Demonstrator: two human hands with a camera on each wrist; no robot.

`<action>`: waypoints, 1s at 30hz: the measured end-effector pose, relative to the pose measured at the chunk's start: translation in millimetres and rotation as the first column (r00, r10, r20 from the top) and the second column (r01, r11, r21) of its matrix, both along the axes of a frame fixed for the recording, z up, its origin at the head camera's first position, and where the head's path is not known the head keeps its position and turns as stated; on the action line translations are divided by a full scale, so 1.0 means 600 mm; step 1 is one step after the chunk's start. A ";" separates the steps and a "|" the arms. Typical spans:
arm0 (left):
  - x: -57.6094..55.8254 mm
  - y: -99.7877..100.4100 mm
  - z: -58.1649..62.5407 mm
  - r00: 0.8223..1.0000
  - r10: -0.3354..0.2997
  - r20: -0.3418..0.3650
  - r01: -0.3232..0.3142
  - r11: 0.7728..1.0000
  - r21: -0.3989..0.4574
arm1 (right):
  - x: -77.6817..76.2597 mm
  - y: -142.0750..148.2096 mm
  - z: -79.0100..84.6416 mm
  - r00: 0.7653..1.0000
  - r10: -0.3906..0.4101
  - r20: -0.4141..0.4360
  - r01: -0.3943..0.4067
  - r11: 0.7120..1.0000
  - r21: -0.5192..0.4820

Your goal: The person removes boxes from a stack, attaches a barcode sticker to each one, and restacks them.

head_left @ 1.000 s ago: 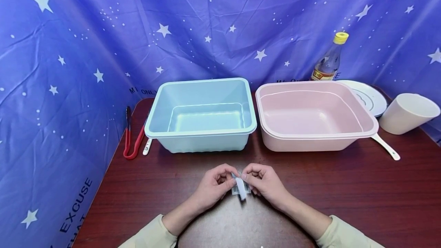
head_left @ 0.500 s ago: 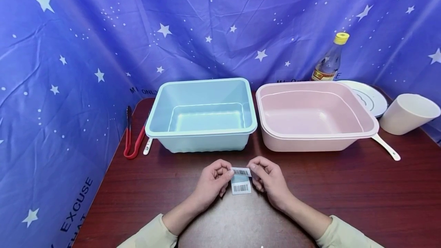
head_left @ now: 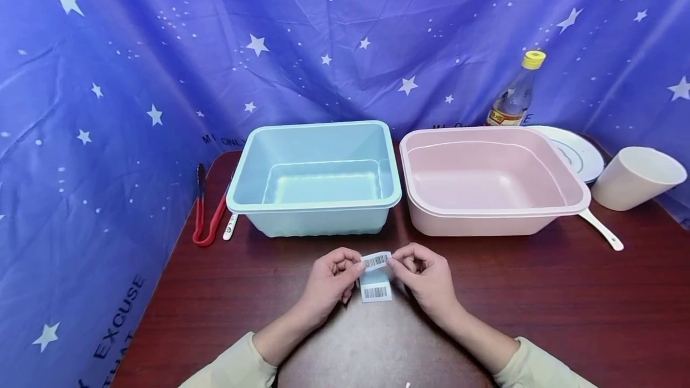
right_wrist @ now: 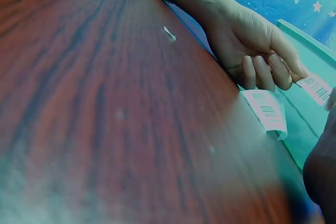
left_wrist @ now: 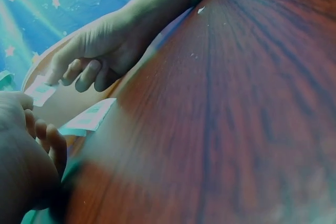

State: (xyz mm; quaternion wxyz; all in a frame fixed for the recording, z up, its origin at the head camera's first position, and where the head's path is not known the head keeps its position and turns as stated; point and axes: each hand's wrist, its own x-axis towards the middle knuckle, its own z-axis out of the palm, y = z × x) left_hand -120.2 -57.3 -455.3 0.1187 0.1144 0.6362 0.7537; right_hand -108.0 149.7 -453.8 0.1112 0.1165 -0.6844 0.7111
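In the head view my left hand (head_left: 330, 280) pinches the left end of a small white barcode label (head_left: 376, 261) between thumb and forefinger. The right end of that label is pinched by my right hand (head_left: 426, 277), so it spans the gap between the two. Just below it, a second barcode label (head_left: 375, 293) sits on a pale blue backing strip (head_left: 374, 278). Both wrist views show this lower label (right_wrist: 266, 109) tilted up, with the upper label (right_wrist: 315, 88) apart from it. Whether any finger supports the backing strip is hidden.
Beyond the hands stand a light blue basin (head_left: 318, 220) and a pink basin (head_left: 480, 225). Red tongs (head_left: 206, 238) and a white handle (head_left: 230, 226) lie left. At right are a white spoon handle (head_left: 604, 229), plate (head_left: 584, 157), tilted cup (head_left: 631, 181) and yellow-capped bottle (head_left: 512, 97).
One second ago the hands were close together over a folded white piece. They have moved apart and slightly away, and the upper label now stretches between them, with the lower barcode showing.
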 end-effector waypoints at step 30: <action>-0.019 0.168 0.060 0.961 -0.187 -0.205 0.110 0.935 -0.336 | 0.027 0.124 0.011 0.949 -0.316 -0.012 0.314 0.946 -0.077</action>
